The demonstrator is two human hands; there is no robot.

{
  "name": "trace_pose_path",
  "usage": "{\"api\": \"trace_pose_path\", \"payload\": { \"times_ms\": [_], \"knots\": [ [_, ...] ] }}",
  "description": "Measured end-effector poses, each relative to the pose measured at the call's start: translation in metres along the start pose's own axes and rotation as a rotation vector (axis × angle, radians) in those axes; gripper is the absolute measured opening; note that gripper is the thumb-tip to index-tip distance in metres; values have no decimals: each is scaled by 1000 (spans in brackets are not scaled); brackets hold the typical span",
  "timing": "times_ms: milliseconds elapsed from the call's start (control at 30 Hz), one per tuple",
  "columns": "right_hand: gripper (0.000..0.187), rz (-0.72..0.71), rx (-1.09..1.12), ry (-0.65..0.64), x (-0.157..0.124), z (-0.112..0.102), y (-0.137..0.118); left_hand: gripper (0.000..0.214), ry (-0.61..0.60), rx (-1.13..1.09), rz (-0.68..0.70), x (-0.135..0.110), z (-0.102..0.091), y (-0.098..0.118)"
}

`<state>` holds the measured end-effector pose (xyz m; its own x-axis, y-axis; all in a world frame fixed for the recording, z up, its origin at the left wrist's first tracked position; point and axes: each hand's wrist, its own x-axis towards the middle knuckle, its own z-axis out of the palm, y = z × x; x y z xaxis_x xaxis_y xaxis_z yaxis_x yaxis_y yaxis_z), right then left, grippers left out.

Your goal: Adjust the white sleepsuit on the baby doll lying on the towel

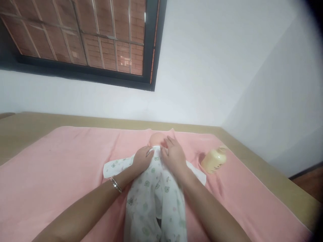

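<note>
Garment [146, 188] position?

Lower centre of frame. White, green bear print, sleeves out to both sides, front edges parted low down. Collar end just below the doll's head [155, 138], near frame centre.

Hands?

Both at the collar. Left hand [143, 158] narrow, fingers curled, holding garment at the collar's left side. Metal bracelet [116, 185] on that wrist.

And right?

Right hand [174, 156] at the collar's right side. Thumb low by the cloth, fingers half extended up beside the head. Can't tell if it pinches fabric.

What's under it all?

Pink blanket [63, 161], spread on a wood-coloured surface [248, 154].

Anything else on there?

Pale yellow bottle [214, 159], right of centre, near the right sleeve. Looks tilted in view; can't tell if it's upright.

Background?

Dark-framed window [113, 37] upper left, white wall [202, 67] upper right.
</note>
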<state>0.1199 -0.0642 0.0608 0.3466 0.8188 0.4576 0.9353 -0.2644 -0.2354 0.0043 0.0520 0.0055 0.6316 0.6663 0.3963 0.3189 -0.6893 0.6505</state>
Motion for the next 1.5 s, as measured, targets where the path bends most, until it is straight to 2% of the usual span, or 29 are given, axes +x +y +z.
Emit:
{"api": "trace_pose_path", "payload": {
  "times_ms": [33,100,200,400,500,600,700,833,1000,1100,1233,1333,1400,1500],
  "knots": [
    [48,-54,1,18,-6,4,-8,34,16,-41,-10,0,0,-1],
    [53,-112,-16,-47,-17,14,-22,34,68,-146,-52,-1,-1,-2],
    [59,-97,-62,-93,-27,27,-31,33,152,-268,-104,-2,-3,-5],
    [59,-129,-75,-164,-27,25,-33,31,228,-311,-95,-5,-2,-5],
    [63,-116,-84,-126,-29,21,-38,31,205,-281,-41,-7,-1,-4],
    [64,-153,-63,-189,-32,18,-42,31,168,-243,-26,-7,-1,-4],
    [64,-94,-89,-143,-33,16,-44,31,148,-227,-29,-6,-1,-4],
    [59,-192,-91,-216,-38,15,-46,29,150,-229,-14,-5,-1,-7],
    [64,-157,-93,-105,-43,12,-51,30,138,-207,-20,-5,-2,-9],
    [62,-159,-54,-126,-43,13,-48,27,135,-207,-7,-5,-3,-11],
    [58,-176,-7,-194,-47,16,-39,25,139,-160,-1,-5,-4,-14],
    [59,-172,15,-150,-52,13,-31,26,158,-80,8,-5,-5,-12],
    [58,-139,17,-115,-51,10,-27,30,171,41,51,-3,-6,-7],
    [58,-125,19,-175,-43,1,-23,37,153,288,150,-3,-9,8]
  ]
}}
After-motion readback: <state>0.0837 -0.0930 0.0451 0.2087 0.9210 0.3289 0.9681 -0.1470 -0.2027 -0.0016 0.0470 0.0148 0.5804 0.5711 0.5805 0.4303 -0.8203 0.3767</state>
